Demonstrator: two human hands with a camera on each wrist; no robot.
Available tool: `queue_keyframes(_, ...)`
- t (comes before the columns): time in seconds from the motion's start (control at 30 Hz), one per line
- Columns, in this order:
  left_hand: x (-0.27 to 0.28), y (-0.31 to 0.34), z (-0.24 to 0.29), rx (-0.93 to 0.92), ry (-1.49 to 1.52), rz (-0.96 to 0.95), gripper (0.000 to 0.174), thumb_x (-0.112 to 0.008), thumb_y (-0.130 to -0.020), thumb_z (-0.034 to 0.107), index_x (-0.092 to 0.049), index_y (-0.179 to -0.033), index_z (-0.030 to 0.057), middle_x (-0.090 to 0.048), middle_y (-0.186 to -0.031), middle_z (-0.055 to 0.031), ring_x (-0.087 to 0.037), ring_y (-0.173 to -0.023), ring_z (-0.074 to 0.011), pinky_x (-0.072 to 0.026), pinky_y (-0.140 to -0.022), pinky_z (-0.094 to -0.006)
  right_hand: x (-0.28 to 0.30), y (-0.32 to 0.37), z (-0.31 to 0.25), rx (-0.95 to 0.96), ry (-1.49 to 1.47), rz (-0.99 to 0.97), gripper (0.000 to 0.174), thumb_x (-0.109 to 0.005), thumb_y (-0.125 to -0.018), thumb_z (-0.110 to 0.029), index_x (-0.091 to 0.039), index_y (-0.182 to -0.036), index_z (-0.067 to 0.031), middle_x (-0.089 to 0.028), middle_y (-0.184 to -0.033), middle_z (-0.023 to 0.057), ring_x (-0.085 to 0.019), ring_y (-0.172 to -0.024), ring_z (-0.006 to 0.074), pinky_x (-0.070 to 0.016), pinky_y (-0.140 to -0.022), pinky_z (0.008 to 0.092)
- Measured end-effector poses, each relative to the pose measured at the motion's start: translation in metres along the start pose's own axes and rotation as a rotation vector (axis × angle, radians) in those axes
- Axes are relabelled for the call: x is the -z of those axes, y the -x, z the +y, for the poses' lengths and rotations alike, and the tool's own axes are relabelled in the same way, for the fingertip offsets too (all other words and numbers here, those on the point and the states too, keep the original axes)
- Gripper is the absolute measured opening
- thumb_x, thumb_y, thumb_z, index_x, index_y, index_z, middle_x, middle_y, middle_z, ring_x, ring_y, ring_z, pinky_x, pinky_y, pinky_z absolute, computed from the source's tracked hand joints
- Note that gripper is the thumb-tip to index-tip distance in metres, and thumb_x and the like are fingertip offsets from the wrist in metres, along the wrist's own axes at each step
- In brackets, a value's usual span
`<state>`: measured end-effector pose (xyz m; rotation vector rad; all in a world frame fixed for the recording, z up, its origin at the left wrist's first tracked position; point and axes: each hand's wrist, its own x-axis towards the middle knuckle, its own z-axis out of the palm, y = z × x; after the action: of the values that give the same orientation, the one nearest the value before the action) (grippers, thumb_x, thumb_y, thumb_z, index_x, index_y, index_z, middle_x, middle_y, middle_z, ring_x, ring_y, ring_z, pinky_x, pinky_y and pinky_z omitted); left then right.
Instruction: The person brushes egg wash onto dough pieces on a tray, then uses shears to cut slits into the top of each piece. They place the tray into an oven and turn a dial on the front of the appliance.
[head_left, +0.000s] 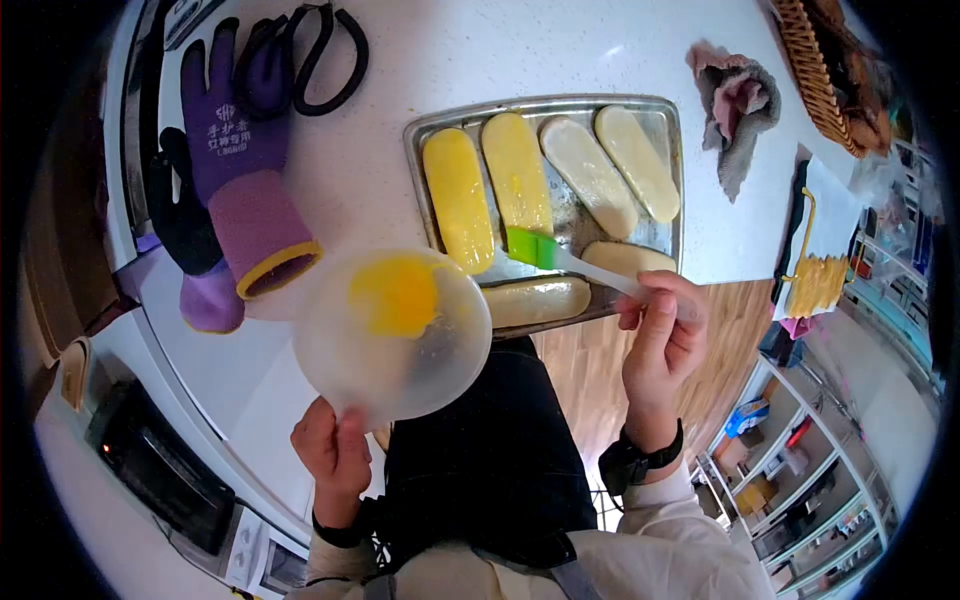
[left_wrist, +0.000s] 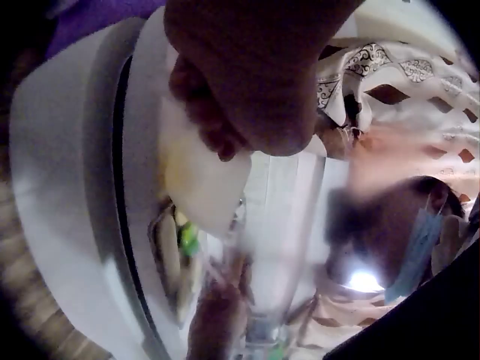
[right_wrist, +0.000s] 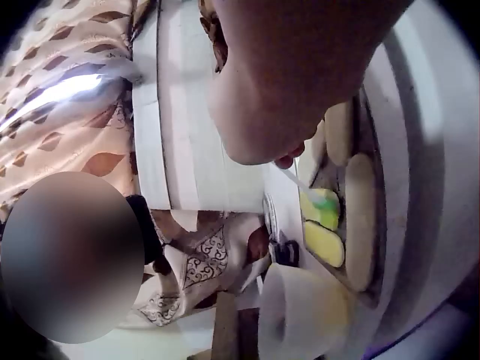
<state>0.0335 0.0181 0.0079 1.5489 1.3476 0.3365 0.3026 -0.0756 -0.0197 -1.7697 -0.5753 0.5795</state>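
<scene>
My left hand (head_left: pixel 333 450) grips the rim of a translucent bowl (head_left: pixel 450 345) with yellow egg wash (head_left: pixel 395 295) in it, held at the tray's near left corner. In my right hand (head_left: pixel 665 335) is the pale handle of a pastry brush (head_left: pixel 532 248). Its green bristles touch the lower end of a long dough piece (head_left: pixel 515 165), second from the left on a metal tray (head_left: pixel 550 104). That piece and the leftmost one (head_left: pixel 458 195) are glossy yellow. Paler dough pieces (head_left: pixel 590 175) lie to the right and along the near edge.
Purple work gloves (head_left: pixel 245 150) and black-handled scissors (head_left: pixel 330 60) lie at the left of the white table (head_left: pixel 385 190). A crumpled grey cloth (head_left: pixel 735 110) is right of the tray, with a wicker basket (head_left: pixel 815 75) beyond it. Shelving (head_left: pixel 800 480) stands lower right.
</scene>
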Motion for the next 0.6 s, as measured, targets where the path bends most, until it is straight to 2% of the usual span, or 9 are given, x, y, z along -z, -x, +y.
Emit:
queue_keyframes(0.07,0.0,-0.001,0.002,0.032,0.038,0.001,0.028,-0.048,-0.087,0.023,-0.057,-0.083,-0.0031,-0.05,-0.058,-0.0039,-0.042,-0.038,-0.0084,-0.0304,-0.036,-0.0218,0.002,0.0,0.005,0.093,0.084,0.038,0.017,-0.04,-0.091,-0.014,-0.05,-0.097,-0.0014,-0.057,-0.08,0.0087,-0.053,-0.06,0.0101,-0.0427,-0.053,0.0201)
queue_keyframes(0.13,-0.002,-0.001,-0.002,-0.036,0.092,0.035,0.027,-0.048,-0.087,0.022,-0.058,-0.085,-0.0037,-0.049,-0.057,-0.0022,-0.039,-0.033,-0.0058,-0.0265,-0.031,-0.0204,0.013,0.0,0.005,0.088,0.032,0.063,0.017,-0.041,-0.091,-0.015,-0.049,-0.098,-0.0012,-0.056,-0.083,0.01,-0.054,-0.061,0.0105,-0.043,-0.053,0.0204)
queue_keyframes(0.23,-0.004,-0.002,-0.001,-0.032,0.077,0.052,0.028,-0.047,-0.087,0.022,-0.057,-0.084,-0.0038,-0.049,-0.055,-0.0024,-0.039,-0.033,-0.0065,-0.0271,-0.031,-0.0206,0.016,0.0,-0.001,0.089,-0.055,0.085,0.017,-0.043,-0.09,-0.015,-0.049,-0.097,-0.0009,-0.055,-0.088,0.0119,-0.055,-0.062,0.0114,-0.0432,-0.052,0.021)
queue_keyframes(0.3,-0.003,-0.002,-0.003,-0.039,0.083,0.041,0.029,-0.047,-0.087,0.023,-0.056,-0.082,-0.004,-0.049,-0.055,-0.0026,-0.039,-0.032,-0.0066,-0.0271,-0.03,-0.0205,0.006,-0.002,-0.007,0.067,-0.077,-0.007,0.017,-0.043,-0.091,-0.015,-0.05,-0.096,-0.0008,-0.055,-0.084,0.0102,-0.055,-0.061,0.0113,-0.0425,-0.051,0.0207)
queue_keyframes(0.33,-0.001,-0.002,-0.003,-0.045,0.086,0.034,0.029,-0.047,-0.087,0.023,-0.056,-0.081,-0.0042,-0.048,-0.055,-0.0028,-0.039,-0.032,-0.0067,-0.0272,-0.03,-0.0205,0.003,-0.007,-0.007,0.097,0.025,-0.04,0.018,-0.043,-0.091,-0.016,-0.051,-0.095,-0.0007,-0.054,-0.084,0.0092,-0.055,-0.061,0.0111,-0.0426,-0.051,0.0207)
queue_keyframes(0.5,0.0,-0.003,0.005,0.009,0.072,0.085,0.033,-0.048,-0.087,0.027,-0.055,-0.079,-0.0043,-0.047,-0.052,-0.0027,-0.039,-0.032,-0.0069,-0.027,-0.03,-0.0204,0.015,-0.018,0.0,0.13,0.05,0.039,0.019,-0.043,-0.091,-0.016,-0.051,-0.095,0.0,-0.055,-0.087,0.0098,-0.055,-0.06,0.0111,-0.0429,-0.052,0.0206)
queue_keyframes(0.57,-0.001,-0.004,0.004,-0.002,0.093,0.09,0.034,-0.048,-0.087,0.028,-0.055,-0.079,-0.0043,-0.047,-0.052,-0.0026,-0.039,-0.032,-0.0069,-0.0268,-0.03,-0.0204,0.015,-0.025,-0.012,0.143,-0.05,-0.057,0.02,-0.042,-0.091,-0.017,-0.052,-0.093,-0.0002,-0.055,-0.086,0.0094,-0.055,-0.06,0.0112,-0.043,-0.051,0.0207)
queue_keyframes(0.6,0.0,-0.003,0.003,0.004,0.107,0.093,0.036,-0.048,-0.087,0.03,-0.055,-0.079,-0.0041,-0.047,-0.052,-0.0026,-0.039,-0.032,-0.0068,-0.0266,-0.03,-0.0203,0.017,-0.034,-0.016,0.134,0.016,-0.172,0.019,-0.044,-0.09,-0.016,-0.053,-0.091,0.0002,-0.057,-0.084,0.0106,-0.056,-0.059,0.0117,-0.0432,-0.052,0.0204)
